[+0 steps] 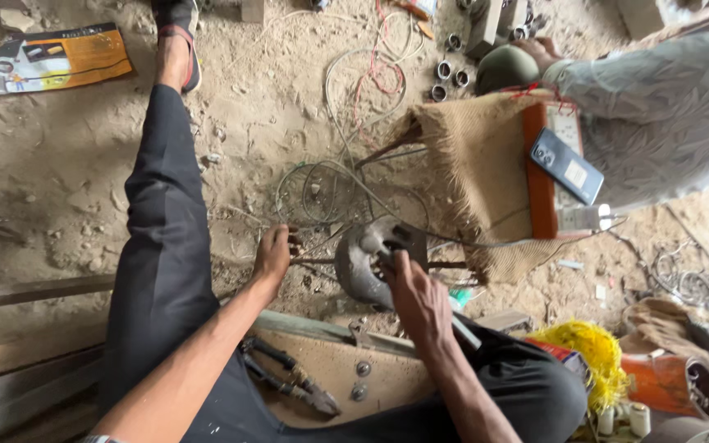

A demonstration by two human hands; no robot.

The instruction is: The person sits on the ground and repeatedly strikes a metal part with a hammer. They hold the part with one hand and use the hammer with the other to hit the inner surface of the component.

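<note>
- 1 round grey motor housing (363,261) lying on dirt floor (67,164), btwn both hands.
- Left hand (273,254) gripping 1 thin rod (315,261), fingers curling shut.
- Right hand (414,297) pressing on housing; grip unclear.
- 1 pliers (293,379) near lap.

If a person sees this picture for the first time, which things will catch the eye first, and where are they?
In the middle, on the sandy ground, the left hand grips a thin rod beside a round grey metal part, and the right hand presses on that part. At upper right a phone lies on an orange box over coarse sacking. A bright yellow bundle of fibres glows at lower right.
</note>
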